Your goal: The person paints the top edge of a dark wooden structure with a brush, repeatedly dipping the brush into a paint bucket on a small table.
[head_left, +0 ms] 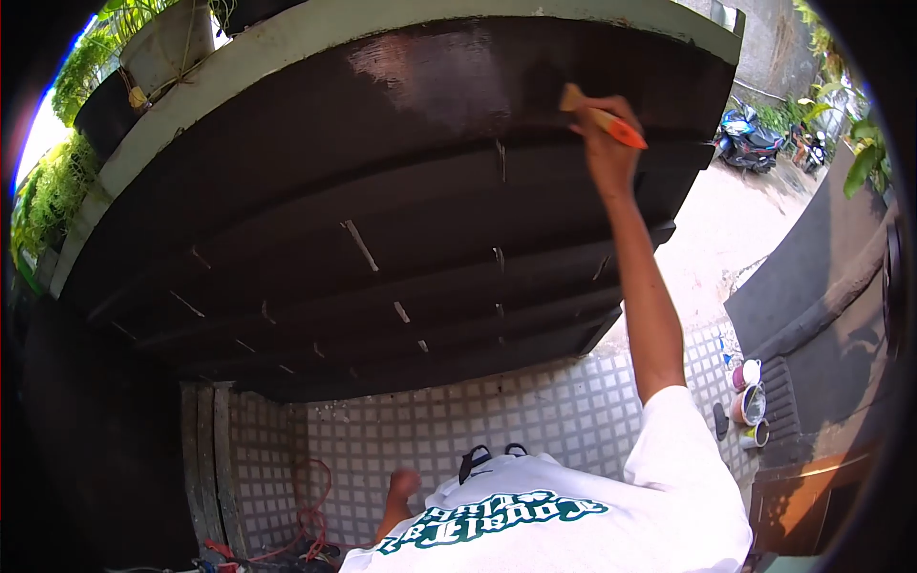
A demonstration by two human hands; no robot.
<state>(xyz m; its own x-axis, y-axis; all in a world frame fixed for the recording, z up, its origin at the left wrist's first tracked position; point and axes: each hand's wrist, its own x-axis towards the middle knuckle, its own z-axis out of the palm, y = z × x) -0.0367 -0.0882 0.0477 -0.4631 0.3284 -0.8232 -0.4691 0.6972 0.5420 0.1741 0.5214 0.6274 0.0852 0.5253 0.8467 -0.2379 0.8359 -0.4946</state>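
My right hand [608, 129] is raised at the far end of my outstretched arm, its fingers closed around a paintbrush with an orange handle [623, 131]. The pale bristles [570, 96] point up and left, right at the upper band of a dark brown slatted panel [315, 143]. A lighter, shiny patch shows on that band to the left of the brush. Down by my side, my left hand [404, 481] hangs curled over the tiled floor, with nothing showing in it.
Pale scrapes mark the lower slats. Paint cans [749, 405] stand on the floor at right, beside a ridged dark sheet. Potted plants [167, 43] line the pale ledge [229, 72] above. A red hose [310, 511] lies at lower left. A motorcycle [748, 140] is parked outside.
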